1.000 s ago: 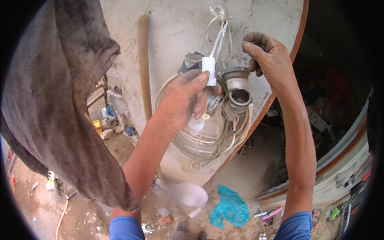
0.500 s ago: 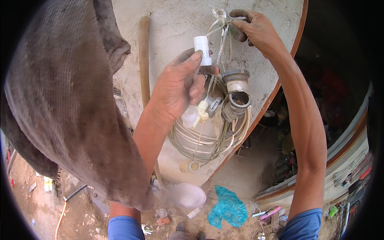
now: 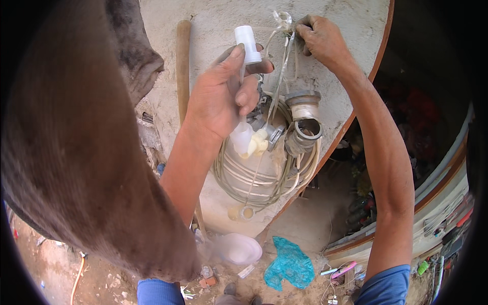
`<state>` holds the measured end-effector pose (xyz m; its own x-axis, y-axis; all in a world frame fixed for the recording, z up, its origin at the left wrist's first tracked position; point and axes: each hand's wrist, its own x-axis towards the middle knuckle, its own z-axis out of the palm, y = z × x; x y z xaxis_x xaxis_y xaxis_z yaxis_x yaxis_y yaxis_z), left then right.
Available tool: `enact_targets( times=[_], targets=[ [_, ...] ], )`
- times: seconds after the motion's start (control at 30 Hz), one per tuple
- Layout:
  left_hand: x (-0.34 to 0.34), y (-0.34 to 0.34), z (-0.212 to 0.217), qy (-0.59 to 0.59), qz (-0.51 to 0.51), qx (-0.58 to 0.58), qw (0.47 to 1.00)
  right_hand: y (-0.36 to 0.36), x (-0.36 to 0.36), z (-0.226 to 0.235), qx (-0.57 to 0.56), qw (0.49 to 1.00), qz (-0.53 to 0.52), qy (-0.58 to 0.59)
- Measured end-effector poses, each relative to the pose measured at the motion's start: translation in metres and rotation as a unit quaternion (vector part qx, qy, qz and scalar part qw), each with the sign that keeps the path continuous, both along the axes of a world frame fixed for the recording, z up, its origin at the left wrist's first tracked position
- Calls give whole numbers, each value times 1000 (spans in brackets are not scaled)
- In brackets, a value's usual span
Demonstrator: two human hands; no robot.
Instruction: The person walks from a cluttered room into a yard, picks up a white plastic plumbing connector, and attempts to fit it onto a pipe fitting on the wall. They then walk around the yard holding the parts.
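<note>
With your left hand (image 3: 216, 99) grasping the white threaded fitting (image 3: 246, 42) before the wall (image 3: 213, 38), you seem to be working at the knotted cord (image 3: 288, 33) with your right hand (image 3: 323, 43), whose hold I cannot make out, so the next move calls for a precise fingertip pinch.

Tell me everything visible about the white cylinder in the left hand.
The white cylinder looks like plastic, with a smooth barrel and what seem to be ridges round its lower end. It stands nearly upright, top leaning slightly left, in front of the wall. The left hand holds it low, thumb at its left side, fingers behind. Its inside is hidden.
</note>
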<state>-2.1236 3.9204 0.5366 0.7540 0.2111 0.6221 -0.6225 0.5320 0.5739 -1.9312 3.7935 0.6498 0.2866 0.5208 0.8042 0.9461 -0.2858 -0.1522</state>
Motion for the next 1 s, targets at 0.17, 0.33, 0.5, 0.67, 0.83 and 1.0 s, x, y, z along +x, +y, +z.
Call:
enact_targets(
  times=[0.17, 0.33, 0.5, 0.67, 0.83, 1.0],
  targets=[
    [5, 4, 3, -22, -6, 9, 1000, -4, -12, 1, -3, 998, 33, 59],
    [4, 5, 4, -21, -2, -5, 1000, 1, -11, 10, -3, 984, 79, 158],
    [4, 2, 1, -12, 5, -1, 1000, 0, -9, 21, -17, 976, 74, 206],
    [5, 3, -1, 7, -4, -9, 1000, 1, -3, 22, -19, 971, 82, 225],
    [5, 6, -1, 14, 3, -15, 1000, 3, -12, 29, -33, 968, 73, 240],
    [9, 5, -2, 11, -1, -15, 1000, 5, 7, 37, -78, 969, 85, 219]
  ],
)
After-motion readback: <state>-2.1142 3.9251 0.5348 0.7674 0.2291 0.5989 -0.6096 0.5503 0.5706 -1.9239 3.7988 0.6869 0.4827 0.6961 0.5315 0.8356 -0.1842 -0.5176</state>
